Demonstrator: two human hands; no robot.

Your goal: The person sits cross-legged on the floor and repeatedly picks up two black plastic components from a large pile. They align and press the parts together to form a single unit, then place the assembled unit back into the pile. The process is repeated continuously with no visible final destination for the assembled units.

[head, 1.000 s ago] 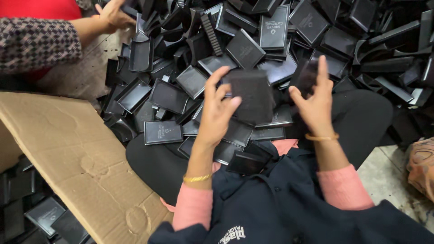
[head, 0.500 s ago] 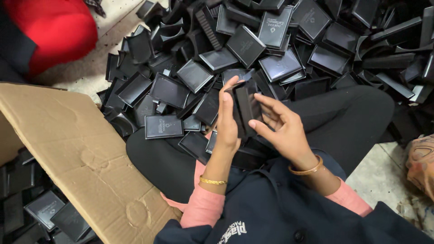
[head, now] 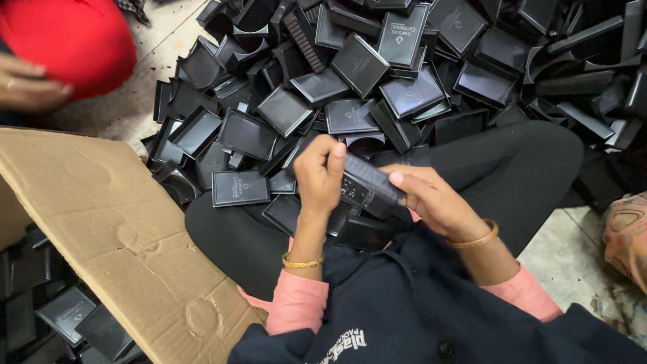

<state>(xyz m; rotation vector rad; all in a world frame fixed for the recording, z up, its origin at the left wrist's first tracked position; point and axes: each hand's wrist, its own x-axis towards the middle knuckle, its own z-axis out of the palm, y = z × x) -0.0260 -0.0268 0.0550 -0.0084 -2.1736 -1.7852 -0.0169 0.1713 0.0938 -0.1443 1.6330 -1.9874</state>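
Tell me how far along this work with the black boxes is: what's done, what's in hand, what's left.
Done: some black boxes lie beside the cardboard flap at lower left, apparently set aside. In hand: the left hand and right hand grip one black box between them over the lap. Left: a large loose pile of black trays and lids spreads ahead, so most seems undone.

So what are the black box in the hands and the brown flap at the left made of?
The black box, held by the left hand and right hand, looks like rigid moulded plastic with a dull sheen. The brown flap looks like matte corrugated cardboard, creased and dented.
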